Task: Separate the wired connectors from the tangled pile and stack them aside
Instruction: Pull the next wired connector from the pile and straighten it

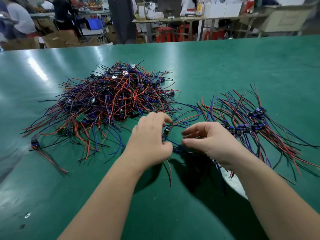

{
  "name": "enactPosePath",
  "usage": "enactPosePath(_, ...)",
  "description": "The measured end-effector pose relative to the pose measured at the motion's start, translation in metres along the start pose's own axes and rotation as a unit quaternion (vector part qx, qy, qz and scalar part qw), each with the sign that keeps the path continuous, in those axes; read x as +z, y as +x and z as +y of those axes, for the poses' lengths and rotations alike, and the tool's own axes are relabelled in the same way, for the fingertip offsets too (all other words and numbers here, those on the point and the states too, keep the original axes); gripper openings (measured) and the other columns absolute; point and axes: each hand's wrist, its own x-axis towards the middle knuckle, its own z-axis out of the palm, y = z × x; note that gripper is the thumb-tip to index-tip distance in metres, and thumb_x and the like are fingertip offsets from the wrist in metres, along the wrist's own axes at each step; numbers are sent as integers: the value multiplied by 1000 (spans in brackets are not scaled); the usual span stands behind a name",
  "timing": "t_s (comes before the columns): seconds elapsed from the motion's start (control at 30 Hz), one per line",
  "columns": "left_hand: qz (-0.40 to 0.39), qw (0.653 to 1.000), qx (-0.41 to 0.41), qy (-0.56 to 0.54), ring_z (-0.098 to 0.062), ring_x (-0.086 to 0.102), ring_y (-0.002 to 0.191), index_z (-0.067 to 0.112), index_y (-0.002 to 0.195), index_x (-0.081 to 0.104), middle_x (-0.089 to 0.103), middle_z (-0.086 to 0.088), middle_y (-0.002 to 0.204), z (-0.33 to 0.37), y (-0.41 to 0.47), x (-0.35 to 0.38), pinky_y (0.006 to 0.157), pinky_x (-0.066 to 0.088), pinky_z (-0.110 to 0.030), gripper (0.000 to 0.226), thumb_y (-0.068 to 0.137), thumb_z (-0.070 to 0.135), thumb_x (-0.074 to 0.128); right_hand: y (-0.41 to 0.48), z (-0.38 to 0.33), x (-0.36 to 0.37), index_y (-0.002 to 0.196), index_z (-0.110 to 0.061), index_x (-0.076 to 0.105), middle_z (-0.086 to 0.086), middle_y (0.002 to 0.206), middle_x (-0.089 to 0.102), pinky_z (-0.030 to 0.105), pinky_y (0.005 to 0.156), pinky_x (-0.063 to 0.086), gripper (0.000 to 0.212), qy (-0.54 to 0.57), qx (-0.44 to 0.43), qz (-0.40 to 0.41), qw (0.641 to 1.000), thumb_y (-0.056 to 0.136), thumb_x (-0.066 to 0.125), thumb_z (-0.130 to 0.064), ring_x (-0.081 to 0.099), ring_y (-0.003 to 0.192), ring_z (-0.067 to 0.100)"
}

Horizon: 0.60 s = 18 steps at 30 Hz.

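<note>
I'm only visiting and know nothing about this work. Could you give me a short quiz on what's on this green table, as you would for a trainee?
1. Seen from the person, on which side of the tangled pile does the sorted stack lie?
A) left
B) right
C) on top of it
2. True or false: the sorted stack holds more pieces than the tangled pile.
3. Fill in: the wired connector being pulled free is pinched by the ___ hand.

Key:
1. B
2. False; the pile is far bigger.
3. Left; the left hand pinches it.
</note>
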Motion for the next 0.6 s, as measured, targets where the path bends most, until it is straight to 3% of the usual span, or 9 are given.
enactPosePath(0.1, -83, 996, -22, 22, -19, 50, 110, 31, 120, 56, 52, 4, 117, -15, 3, -2, 98, 41, -39, 48, 74, 19, 62, -2, 1, 1, 83, -20, 72, -2, 80, 72, 24, 71, 52, 18, -120, -11, -22, 992, 69, 84, -18, 61, 64, 5)
enactPosePath(0.17, -80, 996, -28, 4, -19, 56, 103, 27, 114, 64, 55, 3, 116, -21, 5, 0, 94, 45, -35, 39, 78, 12, 62, -2, 1, 3, 82, -24, 72, -9, 70, 68, 11, 61, 45, 18, -171, -20, -38, 984, 69, 84, -24, 56, 55, -5)
enactPosePath(0.23, -43, 998, -43, 36, -21, 58, 100, 22, 109, 69, 59, 1, 115, -27, 9, 2, 92, 46, -35, 31, 81, 10, 62, -2, 1, 3, 81, -23, 72, -10, 64, 65, 8, 52, 41, 15, -192, -22, -23, 981, 72, 81, -29, 53, 49, -6)
enactPosePath(0.33, 19, 990, -110, 86, -29, 60, 93, 23, 98, 72, 62, -2, 100, -35, 12, 0, 79, 50, -35, 22, 83, 11, 60, -1, 3, 0, 84, -20, 70, -8, 52, 63, 20, 47, 49, 13, -196, 12, 19, 980, 82, 71, -33, 57, 41, 6)
enactPosePath(0.43, 49, 975, -182, 119, -30, 54, 78, 18, 83, 69, 55, 3, 74, -41, 12, -5, 68, 38, -31, 16, 79, 9, 56, 2, 6, -6, 107, -16, 64, 3, 60, 66, 26, 52, 53, 25, -216, 53, 52, 974, 88, 62, -32, 63, 40, 15)
enactPosePath(0.53, 51, 968, -207, 128, -29, 54, 99, 15, 81, 67, 65, 3, 102, -44, 14, -7, 80, 27, -36, 15, 77, 9, 53, 5, 9, -11, 137, -14, 45, 10, 64, 67, 24, 52, 48, 49, -226, 79, 67, 969, 91, 55, -29, 63, 40, 16)
enactPosePath(0.6, 43, 970, -212, 109, -24, 49, 112, 17, 82, 71, 63, 7, 121, -44, 16, -7, 89, 24, -37, 23, 76, 10, 50, 6, 9, -14, 143, -15, 37, 10, 59, 67, 23, 51, 47, 55, -224, 88, 65, 968, 91, 53, -26, 62, 38, 17)
